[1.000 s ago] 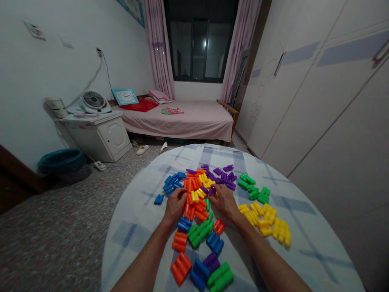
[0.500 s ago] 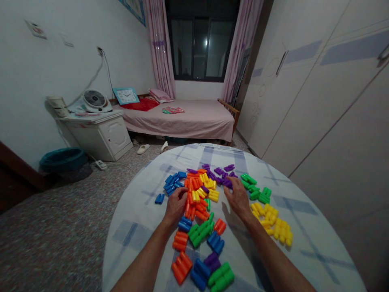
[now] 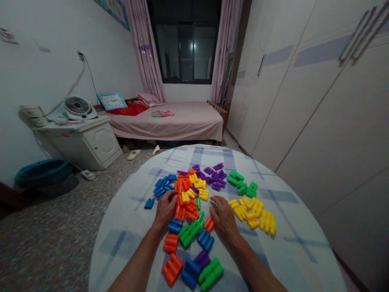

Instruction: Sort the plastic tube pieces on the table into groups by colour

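Snap-together plastic building blocks lie on the round table in colour groups. My left hand (image 3: 165, 207) rests at the left edge of a mixed pile of orange blocks (image 3: 183, 185), fingers loosely bent with a gap at the thumb; its fingertips touch the pile. Yellow blocks (image 3: 203, 195) lie on that pile's right side. My right hand (image 3: 224, 215) is open and low over the cloth, nothing seen in it. Its thumb side is close to a single orange block (image 3: 209, 224), which it partly covers. A green block piece (image 3: 191, 232) lies between my forearms.
Purple blocks (image 3: 216, 178) sit at the far side, green blocks (image 3: 243, 184) right of them, yellow blocks (image 3: 255, 213) at the right, blue blocks (image 3: 164, 185) at the left. Larger joined blocks (image 3: 172, 269) lie near me. Beyond the checked tablecloth (image 3: 127, 239) stands a bed (image 3: 182, 121).
My right hand has moved back from the purple blocks toward me, beside the single orange block. The left hand stays at the pile. The view has turned slightly right.
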Tool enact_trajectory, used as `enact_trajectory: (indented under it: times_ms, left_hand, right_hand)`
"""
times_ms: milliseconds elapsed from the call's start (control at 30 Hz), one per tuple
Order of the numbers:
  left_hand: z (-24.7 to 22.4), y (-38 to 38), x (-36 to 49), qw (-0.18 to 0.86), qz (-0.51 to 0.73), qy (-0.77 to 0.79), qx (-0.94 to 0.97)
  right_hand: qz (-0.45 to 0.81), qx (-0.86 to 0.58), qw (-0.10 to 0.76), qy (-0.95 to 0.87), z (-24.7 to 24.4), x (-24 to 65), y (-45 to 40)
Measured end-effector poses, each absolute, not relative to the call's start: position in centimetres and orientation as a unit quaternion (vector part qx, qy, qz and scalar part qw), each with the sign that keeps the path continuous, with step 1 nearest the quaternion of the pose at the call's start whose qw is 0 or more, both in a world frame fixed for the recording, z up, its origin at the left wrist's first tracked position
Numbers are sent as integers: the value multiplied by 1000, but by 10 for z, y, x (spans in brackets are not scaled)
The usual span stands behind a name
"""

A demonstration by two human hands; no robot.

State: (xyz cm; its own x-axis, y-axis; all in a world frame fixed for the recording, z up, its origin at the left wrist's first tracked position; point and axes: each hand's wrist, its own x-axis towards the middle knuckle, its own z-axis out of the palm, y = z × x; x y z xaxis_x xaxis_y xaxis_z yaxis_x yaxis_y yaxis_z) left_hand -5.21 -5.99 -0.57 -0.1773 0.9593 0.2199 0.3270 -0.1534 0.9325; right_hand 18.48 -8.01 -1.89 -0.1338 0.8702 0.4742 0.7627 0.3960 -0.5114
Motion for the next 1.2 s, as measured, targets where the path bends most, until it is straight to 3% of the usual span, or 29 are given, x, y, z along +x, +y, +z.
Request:
enact_trajectory:
  times_ms: [1200]
  left_hand:
    - [-1, -63, -60, 295, 458, 620, 565]
  right_hand:
    - [139, -538, 401, -728, -14, 181, -64]
